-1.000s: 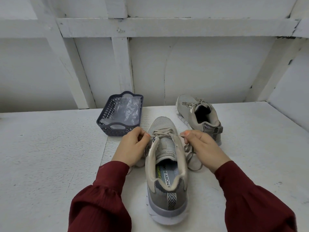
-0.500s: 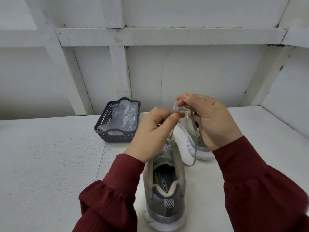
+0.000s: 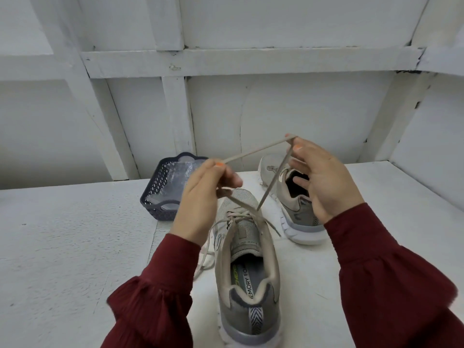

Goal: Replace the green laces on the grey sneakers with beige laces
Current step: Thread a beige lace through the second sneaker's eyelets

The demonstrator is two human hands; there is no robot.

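**Near sneaker: beige lace in, bow pending**

Desk (image 3: 62, 247): white, carries everything. Near sneaker (image 3: 247, 272) sits mid-desk by the near edge. Its long axis runs near edge to far edge, heel toward me, toe away. Far sneaker (image 3: 296, 209) lies right of it, closer to the far edge, toe also away; laced beige, apparently tied. Basket (image 3: 160, 192) by the far edge holds clear plastic. No green laces in view. My left hand (image 3: 200, 197) pinches the beige lace (image 3: 258, 150); my right hand (image 3: 324, 177) grips it at the fingertips, taut between them. Judged: threading done, bow left.
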